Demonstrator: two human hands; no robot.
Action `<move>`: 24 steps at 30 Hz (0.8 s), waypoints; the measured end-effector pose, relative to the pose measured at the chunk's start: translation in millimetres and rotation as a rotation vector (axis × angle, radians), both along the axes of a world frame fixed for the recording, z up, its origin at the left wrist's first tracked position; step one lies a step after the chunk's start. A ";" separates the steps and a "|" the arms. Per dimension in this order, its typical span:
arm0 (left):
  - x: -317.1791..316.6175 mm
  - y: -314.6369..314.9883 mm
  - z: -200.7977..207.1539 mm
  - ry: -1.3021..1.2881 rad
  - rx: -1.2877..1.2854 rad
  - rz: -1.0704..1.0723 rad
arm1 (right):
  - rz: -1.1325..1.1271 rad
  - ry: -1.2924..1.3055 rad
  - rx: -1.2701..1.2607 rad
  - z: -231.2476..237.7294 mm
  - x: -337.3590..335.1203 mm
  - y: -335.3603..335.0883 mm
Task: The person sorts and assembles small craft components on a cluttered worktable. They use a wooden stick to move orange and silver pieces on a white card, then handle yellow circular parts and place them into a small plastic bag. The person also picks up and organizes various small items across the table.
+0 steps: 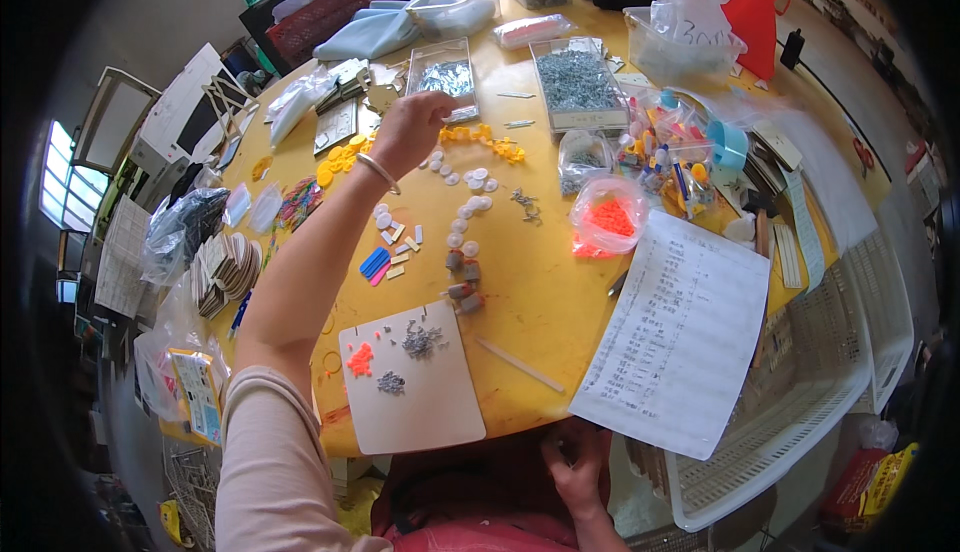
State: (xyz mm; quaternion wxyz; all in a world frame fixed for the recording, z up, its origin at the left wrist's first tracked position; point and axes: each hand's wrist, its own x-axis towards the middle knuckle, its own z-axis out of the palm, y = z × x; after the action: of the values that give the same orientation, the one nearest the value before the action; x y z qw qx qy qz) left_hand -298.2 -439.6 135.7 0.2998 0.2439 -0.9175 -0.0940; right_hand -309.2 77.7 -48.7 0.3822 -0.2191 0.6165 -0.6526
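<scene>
My left hand (412, 130), with a bangle at its wrist, reaches over the near edge of a clear box (442, 64) of small silvery metal pieces. Its fingers are curled together, and what they hold, if anything, is hidden. Low by my lap at the table's front edge is my right hand (578, 472), its fingers bent inward; I cannot make out anything in them. Between my arms lies a white board (415, 417) bearing orange bits (360, 359) and two heaps of small metal pieces (420, 340).
Right of the board lie a handwritten paper sheet (680, 332) and a bag of orange pieces (610, 217). A larger box of screw-like metal pieces (578, 77) stands farther back. Yellow parts (485, 140), white discs (460, 224) and grey blocks (465, 282) line the middle. White baskets (790, 422) stand at the right.
</scene>
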 end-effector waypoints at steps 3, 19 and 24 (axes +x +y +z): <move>16.5 -3.6 7.6 -0.056 0.019 0.073 | -0.012 -0.002 0.001 -0.6 2.8 0.2; 7.4 -12.0 -37.4 -0.446 0.004 0.102 | 0.014 0.006 0.039 -1.7 2.5 -0.1; 15.5 -12.6 -35.5 -0.377 0.050 -0.018 | -0.002 -0.017 0.008 -1.0 4.9 -1.4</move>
State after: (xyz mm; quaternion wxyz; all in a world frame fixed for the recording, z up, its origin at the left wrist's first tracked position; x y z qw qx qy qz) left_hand -282.7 -452.2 100.2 0.1154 0.2566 -0.9569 -0.0722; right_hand -304.3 76.3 -49.8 0.3875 -0.2111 0.6162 -0.6523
